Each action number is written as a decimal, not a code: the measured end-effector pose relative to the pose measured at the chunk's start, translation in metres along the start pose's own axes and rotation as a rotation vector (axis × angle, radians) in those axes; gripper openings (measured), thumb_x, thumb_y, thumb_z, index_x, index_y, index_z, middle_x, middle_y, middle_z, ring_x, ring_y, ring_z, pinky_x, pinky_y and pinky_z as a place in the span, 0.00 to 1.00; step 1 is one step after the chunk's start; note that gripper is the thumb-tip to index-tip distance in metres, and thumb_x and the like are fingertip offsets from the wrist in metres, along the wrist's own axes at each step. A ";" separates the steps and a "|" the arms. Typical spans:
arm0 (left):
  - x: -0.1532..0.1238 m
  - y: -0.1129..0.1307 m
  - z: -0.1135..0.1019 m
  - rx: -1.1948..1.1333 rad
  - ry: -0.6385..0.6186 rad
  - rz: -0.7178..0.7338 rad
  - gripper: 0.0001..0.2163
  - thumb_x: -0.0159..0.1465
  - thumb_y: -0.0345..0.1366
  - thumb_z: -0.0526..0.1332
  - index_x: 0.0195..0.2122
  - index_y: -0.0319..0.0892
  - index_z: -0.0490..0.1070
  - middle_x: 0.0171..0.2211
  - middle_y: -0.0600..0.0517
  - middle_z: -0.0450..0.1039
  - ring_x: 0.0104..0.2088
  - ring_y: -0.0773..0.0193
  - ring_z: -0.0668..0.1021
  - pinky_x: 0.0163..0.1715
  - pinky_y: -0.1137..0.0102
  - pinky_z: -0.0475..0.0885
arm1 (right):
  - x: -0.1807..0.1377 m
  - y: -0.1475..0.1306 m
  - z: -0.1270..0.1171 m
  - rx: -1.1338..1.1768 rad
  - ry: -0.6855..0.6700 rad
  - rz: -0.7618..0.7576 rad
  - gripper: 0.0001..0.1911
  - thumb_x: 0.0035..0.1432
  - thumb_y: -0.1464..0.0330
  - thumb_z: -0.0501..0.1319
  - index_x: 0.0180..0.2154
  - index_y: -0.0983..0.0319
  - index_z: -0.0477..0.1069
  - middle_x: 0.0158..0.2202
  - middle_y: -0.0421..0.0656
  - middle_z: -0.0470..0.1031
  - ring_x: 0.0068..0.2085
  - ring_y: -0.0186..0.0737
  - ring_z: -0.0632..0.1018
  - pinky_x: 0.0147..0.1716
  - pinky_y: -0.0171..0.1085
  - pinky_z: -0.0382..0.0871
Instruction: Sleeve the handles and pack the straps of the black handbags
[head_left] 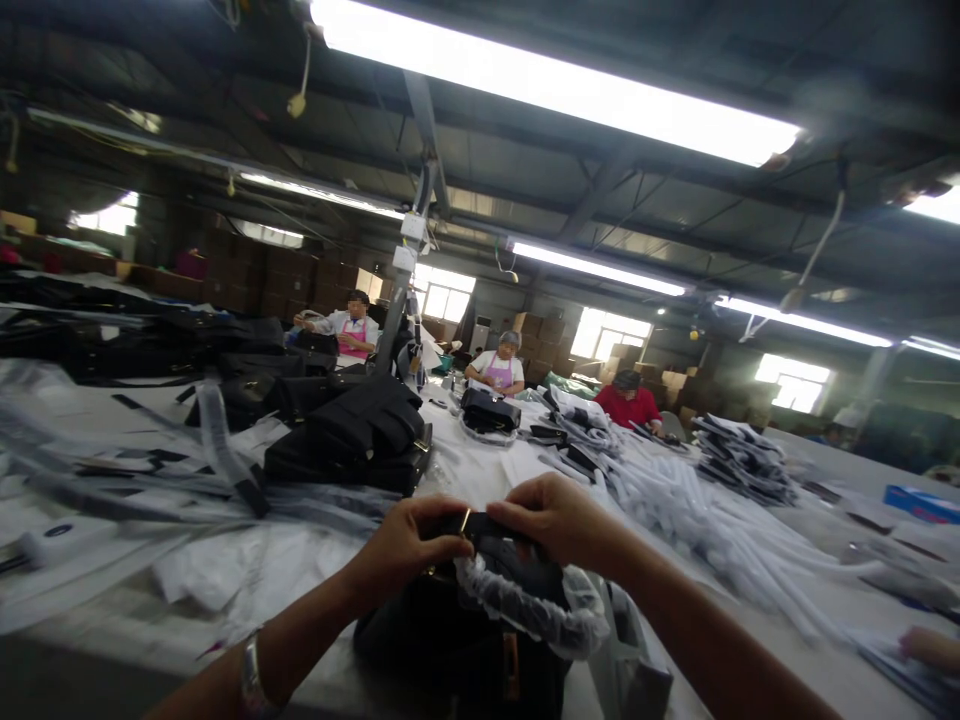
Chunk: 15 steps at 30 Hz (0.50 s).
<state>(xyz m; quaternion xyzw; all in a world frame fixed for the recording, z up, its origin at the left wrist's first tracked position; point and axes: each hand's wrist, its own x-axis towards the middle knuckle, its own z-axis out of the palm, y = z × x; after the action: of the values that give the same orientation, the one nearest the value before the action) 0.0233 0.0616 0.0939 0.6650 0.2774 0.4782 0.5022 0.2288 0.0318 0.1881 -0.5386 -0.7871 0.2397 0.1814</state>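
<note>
A black handbag (457, 650) stands right in front of me, with gold-coloured metal on its front. White wrapping covers its curved handle (525, 605). My left hand (416, 540) pinches a gold-coloured buckle (466, 522) between thumb and fingers at the top of the bag. Just to the right, my right hand (559, 515) grips a short black strap (493, 524) that meets the buckle. Part of the strap is hidden behind the right fingers. A metal bracelet (253, 675) circles my left wrist.
Black bags (352, 430) are piled at left beside wrapped straps (217, 440). White-wrapped handles (675, 495) lie heaped at right. Another bag (489, 415) stands ahead. Several people work across the table, and another person's hand (930, 648) shows at the right edge.
</note>
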 end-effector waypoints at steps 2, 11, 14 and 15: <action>0.000 0.002 0.000 0.042 0.003 0.026 0.18 0.54 0.35 0.71 0.46 0.42 0.79 0.40 0.48 0.82 0.44 0.51 0.80 0.45 0.65 0.72 | 0.001 -0.009 0.005 -0.145 0.135 -0.122 0.22 0.62 0.53 0.57 0.25 0.60 0.77 0.20 0.38 0.75 0.20 0.32 0.69 0.22 0.32 0.58; -0.006 0.022 -0.024 0.619 -0.082 0.342 0.17 0.64 0.35 0.62 0.54 0.50 0.74 0.49 0.49 0.79 0.47 0.53 0.80 0.47 0.67 0.73 | 0.007 -0.007 0.035 -0.227 0.352 -0.443 0.38 0.46 0.58 0.72 0.59 0.51 0.65 0.46 0.44 0.80 0.51 0.55 0.76 0.61 0.57 0.49; -0.009 0.030 -0.029 0.854 -0.085 0.425 0.21 0.62 0.27 0.59 0.55 0.52 0.73 0.51 0.48 0.78 0.50 0.51 0.79 0.49 0.64 0.72 | 0.013 -0.011 0.040 -0.248 0.280 -0.384 0.36 0.47 0.61 0.72 0.58 0.50 0.66 0.41 0.43 0.82 0.46 0.54 0.77 0.51 0.49 0.63; -0.010 0.032 -0.033 0.929 -0.053 0.433 0.22 0.61 0.26 0.59 0.54 0.52 0.74 0.51 0.48 0.78 0.50 0.50 0.79 0.49 0.63 0.72 | 0.014 -0.013 0.039 -0.276 0.279 -0.372 0.32 0.48 0.61 0.71 0.56 0.51 0.69 0.39 0.43 0.82 0.45 0.53 0.78 0.46 0.46 0.66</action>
<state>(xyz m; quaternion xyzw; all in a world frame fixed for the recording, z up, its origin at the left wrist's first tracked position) -0.0146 0.0551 0.1214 0.8720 0.3037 0.3806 0.0502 0.1928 0.0341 0.1640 -0.4323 -0.8652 0.0161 0.2538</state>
